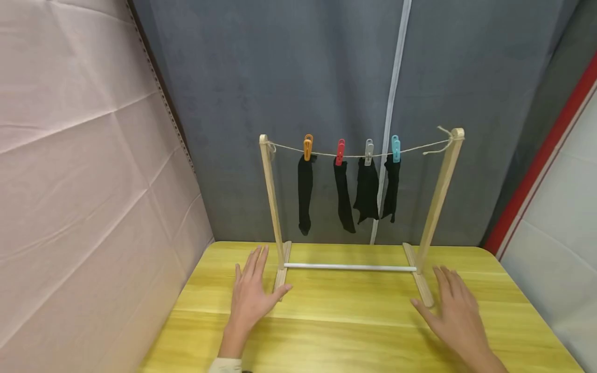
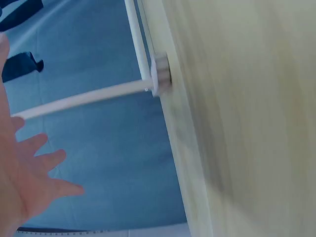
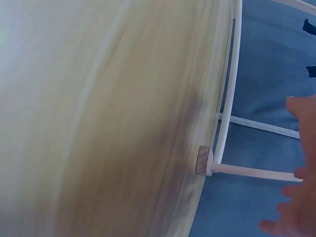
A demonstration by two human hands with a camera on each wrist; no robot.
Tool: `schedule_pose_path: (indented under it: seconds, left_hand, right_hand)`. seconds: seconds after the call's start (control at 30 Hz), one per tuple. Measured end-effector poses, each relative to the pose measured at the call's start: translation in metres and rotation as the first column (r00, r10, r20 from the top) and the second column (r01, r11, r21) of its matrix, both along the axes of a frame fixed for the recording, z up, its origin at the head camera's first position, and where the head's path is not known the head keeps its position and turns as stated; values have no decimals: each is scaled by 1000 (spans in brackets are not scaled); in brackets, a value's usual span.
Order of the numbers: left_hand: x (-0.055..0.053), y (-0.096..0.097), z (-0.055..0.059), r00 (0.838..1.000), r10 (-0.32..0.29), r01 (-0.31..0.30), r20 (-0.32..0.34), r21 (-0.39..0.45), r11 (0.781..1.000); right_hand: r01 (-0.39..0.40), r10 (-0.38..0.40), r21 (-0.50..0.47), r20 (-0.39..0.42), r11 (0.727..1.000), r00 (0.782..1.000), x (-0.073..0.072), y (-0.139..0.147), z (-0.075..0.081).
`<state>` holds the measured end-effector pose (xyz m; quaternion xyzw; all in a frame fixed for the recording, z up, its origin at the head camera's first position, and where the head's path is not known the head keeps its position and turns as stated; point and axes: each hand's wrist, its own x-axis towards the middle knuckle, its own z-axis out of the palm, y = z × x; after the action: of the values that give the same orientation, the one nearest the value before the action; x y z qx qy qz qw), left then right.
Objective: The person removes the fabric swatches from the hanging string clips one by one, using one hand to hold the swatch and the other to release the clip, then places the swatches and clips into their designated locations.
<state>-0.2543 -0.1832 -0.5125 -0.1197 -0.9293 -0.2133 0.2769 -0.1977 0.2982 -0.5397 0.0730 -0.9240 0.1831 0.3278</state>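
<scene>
A wooden drying rack [image 1: 438, 199] stands on the table with a string [image 1: 326, 154] tied between its posts. Black socks [image 1: 305, 197] hang from the string, one of them wider and ragged-looking at the bottom. An orange clothespin [image 1: 308, 147], a red one [image 1: 340, 152], a clear one [image 1: 369, 152] and a light blue one [image 1: 396, 148] clip them. My left hand [image 1: 252, 295] is spread beside the rack's left foot [image 1: 282, 269], holding nothing. Beside the right foot [image 1: 420, 280], my right hand [image 1: 454, 316] also has its fingers extended and nothing in it.
A white rod [image 1: 350, 267] joins the two feet low down. The rack is near the back edge of the yellow wood-grain table [image 1: 336, 342]. Behind it hangs a grey curtain [image 1: 280, 77]; pale cloth [image 1: 93, 181] lines the left side, and a red-edged white panel [image 1: 559, 248] the right.
</scene>
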Motion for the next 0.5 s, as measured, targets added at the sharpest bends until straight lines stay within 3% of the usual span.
schedule_pose_path:
  seconds: [0.1,0.2,0.37,0.5]
  left_hand:
    - [-2,6,3,995,-37,42,-89,54,998]
    - [-4,13,6,989,-65,80,-135,108,991]
    - [-4,26,12,987,-109,135,-118,244,960]
    - [-6,38,14,982,-163,188,-98,369,910]
  right_hand:
    - [-50,49,-27,-60,998,997,-2,-5,4]
    - [-89,85,-59,-78,994,993,-4,-11,7]
    - [-122,119,-114,-38,986,992,0,-22,12]
    - [-141,142,-149,-4,979,990,7,-31,15]
